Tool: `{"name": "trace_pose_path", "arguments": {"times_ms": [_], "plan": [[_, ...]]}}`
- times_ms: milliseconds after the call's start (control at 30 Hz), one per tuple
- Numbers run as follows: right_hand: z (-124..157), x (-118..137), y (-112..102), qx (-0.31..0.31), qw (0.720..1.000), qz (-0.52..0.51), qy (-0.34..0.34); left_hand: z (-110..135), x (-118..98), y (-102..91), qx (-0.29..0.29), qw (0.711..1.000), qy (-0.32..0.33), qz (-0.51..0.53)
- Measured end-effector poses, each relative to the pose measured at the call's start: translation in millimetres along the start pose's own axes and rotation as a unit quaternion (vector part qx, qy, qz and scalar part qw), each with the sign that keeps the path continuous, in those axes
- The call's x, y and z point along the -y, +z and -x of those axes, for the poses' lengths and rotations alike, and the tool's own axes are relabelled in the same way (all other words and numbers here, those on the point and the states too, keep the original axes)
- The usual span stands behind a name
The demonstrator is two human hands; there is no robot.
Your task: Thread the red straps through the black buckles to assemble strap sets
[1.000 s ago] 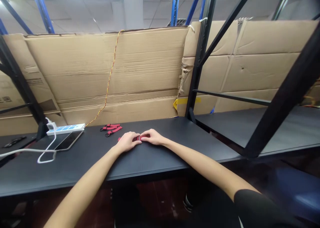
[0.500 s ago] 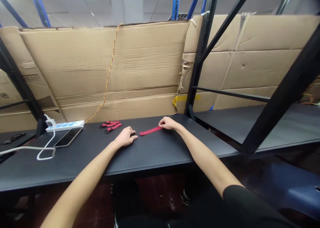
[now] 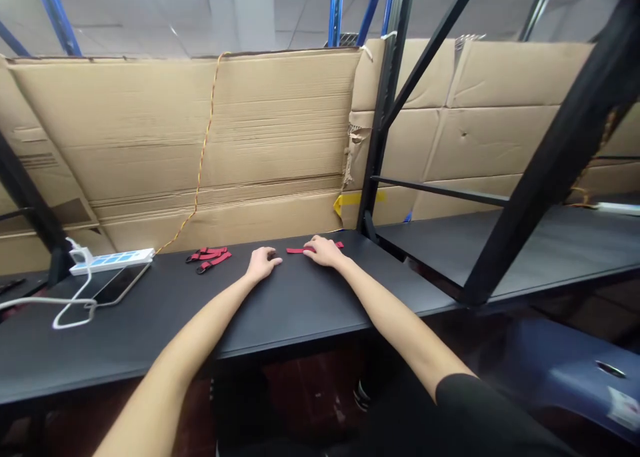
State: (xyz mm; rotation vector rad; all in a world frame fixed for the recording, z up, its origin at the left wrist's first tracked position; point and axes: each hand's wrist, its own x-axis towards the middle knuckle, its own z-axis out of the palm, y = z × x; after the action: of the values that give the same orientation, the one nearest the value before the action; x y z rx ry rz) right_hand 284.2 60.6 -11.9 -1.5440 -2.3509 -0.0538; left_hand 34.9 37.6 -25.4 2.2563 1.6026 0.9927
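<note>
Right hand (image 3: pixel 324 251) has shifted left along the flat red webbing strap (image 3: pixel 296 250), fingers lying over its middle, grip unclear; left hand (image 3: pixel 263 264) rests open, fingers released on the matte black tabletop (image 3: pixel 150 330), just beside the strap's left end.

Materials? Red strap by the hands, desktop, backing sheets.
The red strap under the right hand looks like woven nylon webbing: matte, limp, lying flat; the weave is too small to confirm. The desktop looks like matte black laminate, faint sheen, core hidden. The backing sheets are corrugated cardboard, unbleached brown, with a torn edge showing layers.
</note>
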Motion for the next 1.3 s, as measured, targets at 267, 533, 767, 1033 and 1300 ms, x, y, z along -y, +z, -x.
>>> {"name": "trace_pose_path", "arguments": {"times_ms": [267, 533, 767, 1033, 1300], "plan": [[5.1, -15.3, 5.7, 0.031, 0.999, -0.011, 0.039, -35.8, -4.0, 14.9, 0.002, 1.000, 0.001, -0.001], [3.3, -19.9, 6.6, 0.042, 0.997, -0.017, 0.066, 20.3, 17.8, -48.5, -0.029, 0.959, 0.081, -0.269], [4.4, -13.7, 3.8, 0.035, 0.997, 0.014, 0.063, 74.7, 41.3, -107.1, -0.053, 0.892, -0.068, -0.443], [14.5, 43.7, 6.9, -0.098, 0.983, 0.031, -0.154, 72.4, 23.7, -95.1, 0.046, 0.954, -0.001, -0.296], [27.1, 119.4, 11.7, -0.040, 0.931, -0.121, -0.343, 74.3, -1.2, -68.5, 0.118, 0.991, 0.051, 0.038]]}}
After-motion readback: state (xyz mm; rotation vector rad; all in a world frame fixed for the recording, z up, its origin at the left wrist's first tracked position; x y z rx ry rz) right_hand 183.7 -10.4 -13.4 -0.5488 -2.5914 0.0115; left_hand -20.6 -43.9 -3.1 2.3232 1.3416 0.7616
